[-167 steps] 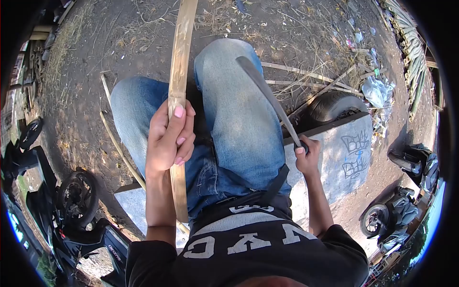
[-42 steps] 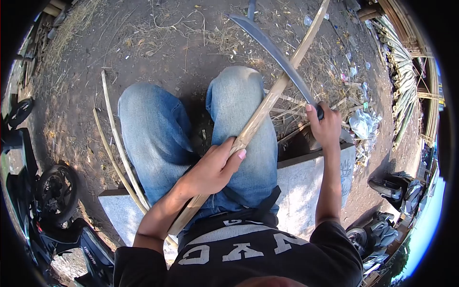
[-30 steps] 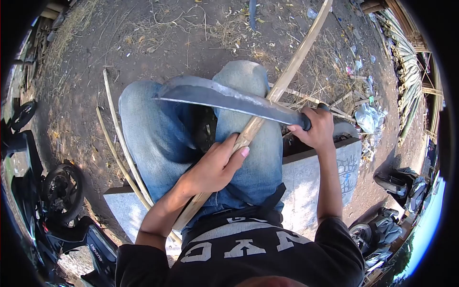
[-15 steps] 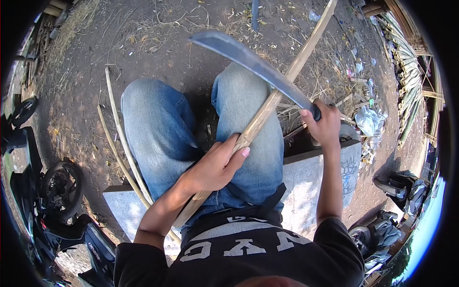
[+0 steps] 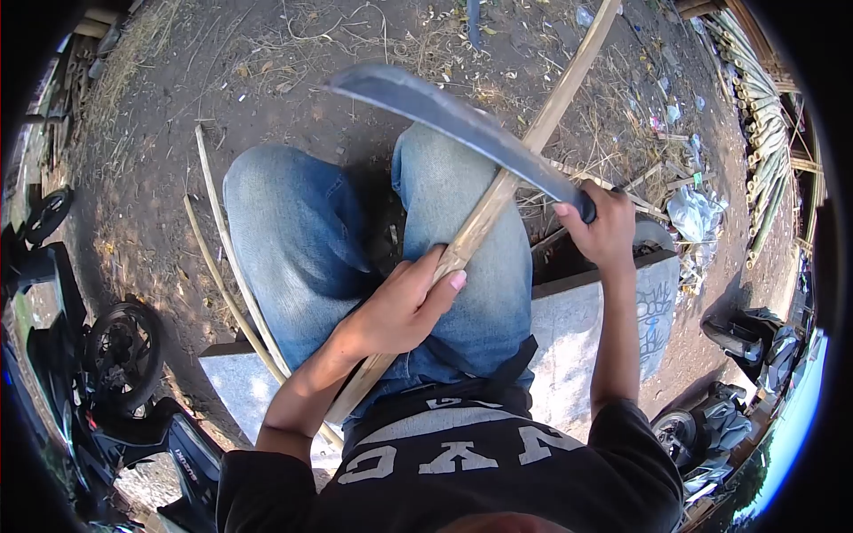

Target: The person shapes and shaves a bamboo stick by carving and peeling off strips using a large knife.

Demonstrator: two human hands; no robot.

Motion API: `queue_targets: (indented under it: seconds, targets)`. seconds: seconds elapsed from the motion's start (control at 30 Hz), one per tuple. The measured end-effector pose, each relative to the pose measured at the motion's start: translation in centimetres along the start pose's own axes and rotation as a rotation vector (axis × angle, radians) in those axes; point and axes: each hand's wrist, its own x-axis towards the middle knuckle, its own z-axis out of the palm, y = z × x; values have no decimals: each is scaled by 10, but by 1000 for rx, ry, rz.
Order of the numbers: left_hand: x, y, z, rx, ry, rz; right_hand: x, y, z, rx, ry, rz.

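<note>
A long bamboo strip (image 5: 484, 220) runs diagonally over my right thigh, from beside my hip up to the top right. My left hand (image 5: 402, 306) is closed around its lower part, thumb on top. My right hand (image 5: 604, 226) grips the dark handle of a machete (image 5: 444, 111), whose broad curved blade crosses over the strip above my right knee and points to the upper left. Most of the handle is hidden inside my fingers. Two thin bamboo strips (image 5: 229, 240) lean on the bench at the left of my legs, apart from both hands.
I sit on a grey bench (image 5: 577, 329) with scribbles on its right side. Motorcycles (image 5: 124, 364) stand at the left and lower right. A pile of bamboo poles (image 5: 766, 133) lies at the right, near a plastic bag (image 5: 693, 213) and shavings on the dirt.
The machete blade has swung slightly, its tip moving left and a bit lower along the view. My left hand holds the strip in nearly the same place.
</note>
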Motion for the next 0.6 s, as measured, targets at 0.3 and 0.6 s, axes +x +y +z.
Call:
queue_targets:
  seconds: [0.3, 0.6]
  targets:
    - [2, 4, 1, -47, 8, -17, -17, -32, 10, 315, -190, 65]
    - [4, 6, 5, 100, 48, 104, -16, -37, 3, 42, -124, -196]
